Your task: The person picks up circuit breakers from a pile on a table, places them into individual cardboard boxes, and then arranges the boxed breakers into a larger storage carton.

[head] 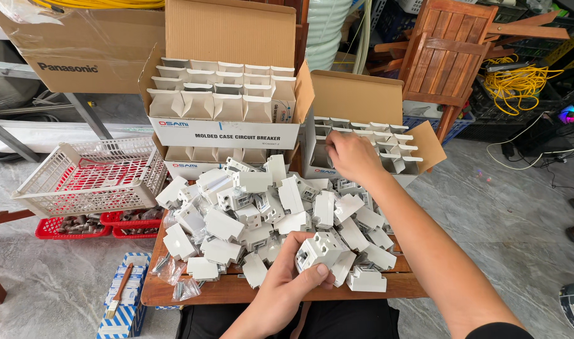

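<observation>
1. Left hand (285, 285): the fingers are clenched around one white circuit breaker (319, 250), thumb across its near face. It is held just above the near edge of the pile, lifted clear of the others, apparently so that it can be handled singly.

2. Right hand (353, 157): extended across the pile to the open carton (362, 100) at the far right. The fingers are curled down at the front row of small white inner boxes (387, 141). Whether they are grasping a box or only touching one cannot be told; the back of the hand hides the fingertips.

3. Pile of breakers (262, 213): loose white units lie heaped over most of the wooden table (236, 290), tilted every way and touching one another. Reaching the cartons means passing the arm over this heap.

4. Second carton (227, 94): stands at the far centre on top of another of the same kind, flaps up, inner boxes open-topped in rows. The stack places its rows above the pile.

5. Small clear bags (174, 273) lie at the near left corner of the table, close to the edge.

6. Surroundings: a white plastic basket (92, 176) rests tilted on red trays (73, 227) left of the table. A brush (119, 290) lies on a blue-and-white box (127, 298) on the floor. Folded wooden chairs (447, 56) and yellow cable (519, 81) stand behind at right, well apart from the hands.
</observation>
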